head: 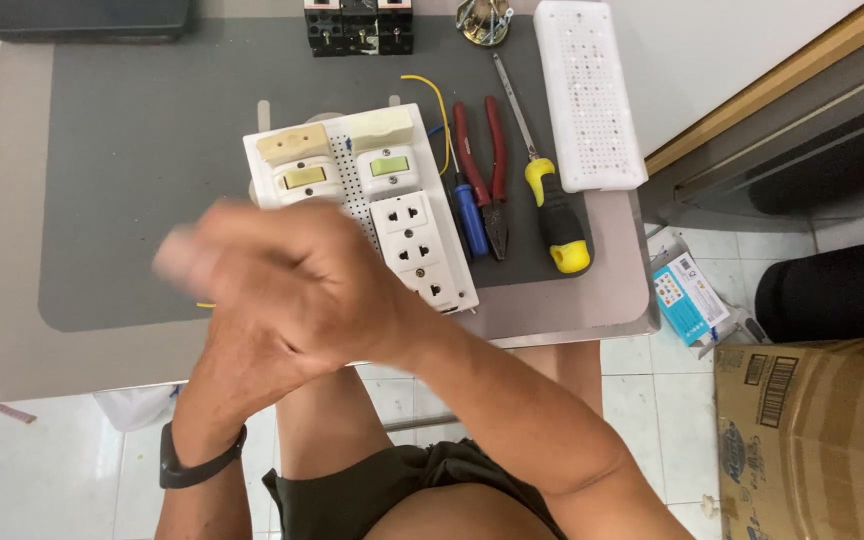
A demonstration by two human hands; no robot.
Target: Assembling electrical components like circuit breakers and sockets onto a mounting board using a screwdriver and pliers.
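Observation:
My right hand lies over my left hand above the table's near edge, both blurred by motion. The fingers are bunched together, and whether anything is held between them is hidden. A black band sits on my left wrist. Just behind the hands a white perforated board carries two switches and a strip of three sockets. My hands cover its near left corner. A short bit of yellow wire peeks out beside the left hand.
Right of the board lie a blue screwdriver, red-handled pliers and a yellow-and-black screwdriver. A white perforated cover lies further right, with black breakers at the back. A cardboard box stands on the floor.

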